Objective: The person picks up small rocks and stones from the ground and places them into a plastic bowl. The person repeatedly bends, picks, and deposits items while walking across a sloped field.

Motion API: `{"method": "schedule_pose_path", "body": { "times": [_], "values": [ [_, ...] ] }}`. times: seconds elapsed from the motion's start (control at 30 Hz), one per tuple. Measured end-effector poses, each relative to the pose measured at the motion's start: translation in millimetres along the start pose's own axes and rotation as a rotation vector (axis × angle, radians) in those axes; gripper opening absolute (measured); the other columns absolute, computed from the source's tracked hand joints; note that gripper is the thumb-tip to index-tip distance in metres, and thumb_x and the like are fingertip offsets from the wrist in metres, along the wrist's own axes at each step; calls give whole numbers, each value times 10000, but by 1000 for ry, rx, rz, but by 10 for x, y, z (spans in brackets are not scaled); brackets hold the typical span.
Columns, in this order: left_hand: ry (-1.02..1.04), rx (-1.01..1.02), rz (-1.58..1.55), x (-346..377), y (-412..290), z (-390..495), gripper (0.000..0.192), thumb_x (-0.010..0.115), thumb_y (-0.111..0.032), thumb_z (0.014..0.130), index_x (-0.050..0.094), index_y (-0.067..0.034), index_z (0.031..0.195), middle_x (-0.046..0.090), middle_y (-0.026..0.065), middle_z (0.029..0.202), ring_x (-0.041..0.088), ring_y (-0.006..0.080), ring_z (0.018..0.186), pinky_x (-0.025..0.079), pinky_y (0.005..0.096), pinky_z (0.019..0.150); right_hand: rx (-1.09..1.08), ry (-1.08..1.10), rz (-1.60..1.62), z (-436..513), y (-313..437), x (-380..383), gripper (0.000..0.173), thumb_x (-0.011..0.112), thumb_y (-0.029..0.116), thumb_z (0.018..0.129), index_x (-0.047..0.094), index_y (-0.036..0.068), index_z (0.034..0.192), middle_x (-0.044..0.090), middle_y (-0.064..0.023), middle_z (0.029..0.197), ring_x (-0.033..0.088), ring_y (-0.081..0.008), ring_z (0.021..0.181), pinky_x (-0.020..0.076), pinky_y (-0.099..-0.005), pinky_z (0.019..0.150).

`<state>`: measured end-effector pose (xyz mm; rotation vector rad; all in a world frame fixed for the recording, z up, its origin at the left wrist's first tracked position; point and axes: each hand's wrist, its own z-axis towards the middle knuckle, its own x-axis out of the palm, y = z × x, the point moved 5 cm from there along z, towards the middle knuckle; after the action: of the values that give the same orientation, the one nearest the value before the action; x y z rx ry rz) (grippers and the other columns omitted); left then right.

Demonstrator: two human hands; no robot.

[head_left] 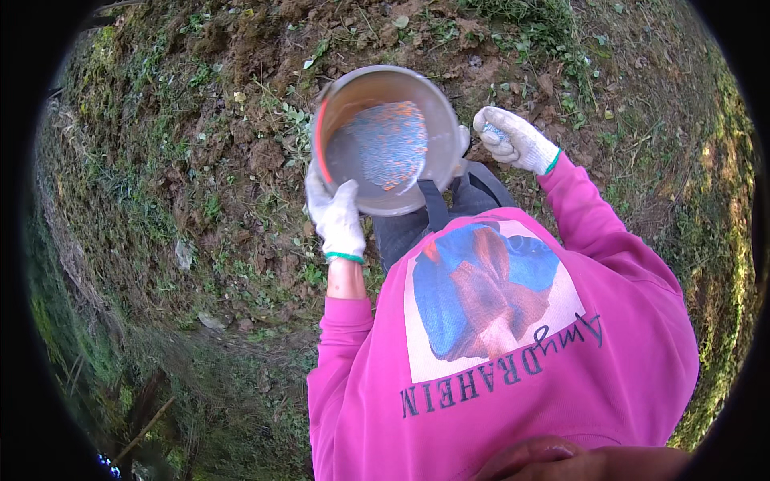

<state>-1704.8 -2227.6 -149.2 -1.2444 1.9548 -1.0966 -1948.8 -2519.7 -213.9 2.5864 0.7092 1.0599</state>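
A brown-grey bucket [442, 111] is tilted in front of me, with blue and orange granules [394, 144] heaped inside it. My left hand [337, 213], in a white knit glove with a green cuff, grips its near left rim beside a red strip [323, 141] that looks like the handle. To the right of the bucket, apart from it, my right hand [511, 138] wears a matching glove. Its fingers are curled around a small handful of pale blue granules [494, 132]. The bucket's underside and some left fingers are hidden.
Rough brown soil [264, 156] with clods and low weeds surrounds me. A denser patch of green plants [541, 30] grows at the upper right. My dark trousers [397, 234] show below the bucket, and a stick [144, 430] lies at the lower left.
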Motion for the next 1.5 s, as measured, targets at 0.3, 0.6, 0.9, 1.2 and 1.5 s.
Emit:
{"method": "schedule_pose_path", "body": {
  "times": [0.3,0.6,0.9,1.2,1.5],
  "values": [
    [-457,119,102,-1307,114,-41,854,619,140,870,480,7,1701,593,195,1652,606,328,1479,451,470,1295,132,-104,-298,73,-441,-408,371,628,508,1190,681,142,1227,527,74,867,324,-22,562,205,-241,486],
    [-761,-189,38,-2148,375,-334,863,611,106,898,499,-129,1721,646,170,1611,737,348,1301,671,447,951,-409,-388,-1128,1262,-1554,-1206,673,655,392,1158,524,-18,1676,726,-193,1218,724,-344,1101,570,-440,1002],
    [-874,-298,-222,-2629,986,-654,657,623,113,881,620,-149,1484,686,98,984,495,146,529,387,284,468,87,-109,39,1461,-471,297,339,571,358,1231,682,59,1349,698,-16,1018,667,-127,803,530,-292,622],
    [-909,-375,-232,-3074,970,-388,786,630,99,882,545,-116,1633,755,163,1305,686,211,631,492,281,467,44,-344,-262,3445,-136,1419,602,689,453,1150,511,128,1625,651,-100,1264,693,-279,988,615,-525,878],
    [-882,-144,-146,-3637,194,362,849,624,96,878,513,-112,1693,712,181,1458,778,285,1046,647,371,789,-25,-293,-409,3093,-15,2555,606,644,289,1187,461,27,1703,667,-159,1460,745,-267,1138,662,-399,936]
  ]
}}
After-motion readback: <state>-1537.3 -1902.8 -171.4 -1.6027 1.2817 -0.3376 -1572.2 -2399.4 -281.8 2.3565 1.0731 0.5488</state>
